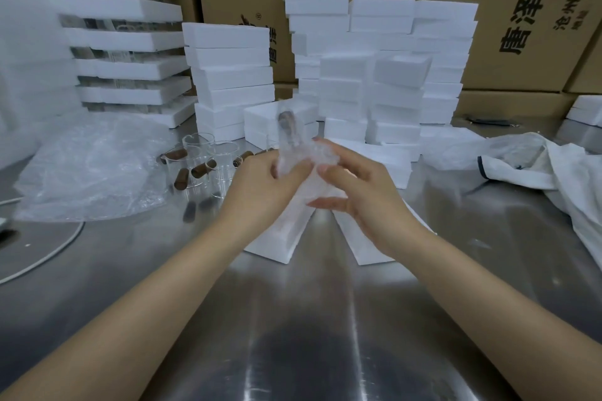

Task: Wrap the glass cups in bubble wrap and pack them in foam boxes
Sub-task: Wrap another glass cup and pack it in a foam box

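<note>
Behind the open foam box (pixel 280 238), right at the back, we've got a wall of brown cardboard cartons (pixel 508 52) with big printed characters. Under the box is the steel table (pixel 309 319), shiny and taking up most of the view. Just behind the box are the stacks of foam boxes (pixel 391 91), all white, some leaning a bit. Far left of the box and further back are foam trays (pixel 130 42) piled up with glassware between the layers. Left of the box there's a loose bubble wrap pile (pixel 88 169), and well off to its right a crumpled white bag (pixel 570 179).

The box itself is two white halves lying splayed on the table. Just left of it and a little behind, a cluster of bare glass cups (pixel 208 166) with brown handles sits on the table.

Directly above the box, we're holding the wrapped cup (pixel 293 146) in the air. Our left hand (pixel 260 182) has its fingers curled round the bundle from the left. Our right hand (pixel 358 192) pinches the wrap from the right, thumb and forefinger on top and the other fingers underneath. It's blurry, but a brown handle shows through the wrap at the upper end.

Far left of the box, a thin white cable (pixel 49 254) curves across the table.
</note>
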Demonstrator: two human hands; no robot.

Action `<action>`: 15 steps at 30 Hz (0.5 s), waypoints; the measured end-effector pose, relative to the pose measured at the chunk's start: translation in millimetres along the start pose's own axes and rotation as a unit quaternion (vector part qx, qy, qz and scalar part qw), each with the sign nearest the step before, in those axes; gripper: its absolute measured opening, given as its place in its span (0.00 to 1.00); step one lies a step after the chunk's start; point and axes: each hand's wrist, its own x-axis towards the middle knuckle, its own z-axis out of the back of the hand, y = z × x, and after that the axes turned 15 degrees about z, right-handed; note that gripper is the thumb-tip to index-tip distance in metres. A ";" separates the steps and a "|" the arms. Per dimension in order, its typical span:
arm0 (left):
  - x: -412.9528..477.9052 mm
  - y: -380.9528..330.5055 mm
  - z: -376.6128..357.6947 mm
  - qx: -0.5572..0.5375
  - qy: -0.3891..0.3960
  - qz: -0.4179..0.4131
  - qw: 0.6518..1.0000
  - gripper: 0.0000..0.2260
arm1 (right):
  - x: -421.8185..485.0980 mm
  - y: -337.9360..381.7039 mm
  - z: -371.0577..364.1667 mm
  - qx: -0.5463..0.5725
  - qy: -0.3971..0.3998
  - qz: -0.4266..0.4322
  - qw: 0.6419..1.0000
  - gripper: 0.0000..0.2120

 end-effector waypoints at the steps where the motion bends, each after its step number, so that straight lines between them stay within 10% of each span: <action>1: 0.1 -1.4 -0.2 -0.045 0.039 0.020 0.998 0.14 | 1.6 1.2 3.0 0.022 -0.006 -0.004 1.000 0.15; 6: 2.7 -4.8 3.2 -0.178 0.175 0.093 0.964 0.14 | 3.6 1.2 6.9 0.073 -0.006 -0.014 0.997 0.15; 15: -3.8 1.0 -5.2 -0.099 0.109 0.051 0.988 0.17 | 2.3 10.2 1.6 -0.001 0.050 -0.026 0.998 0.17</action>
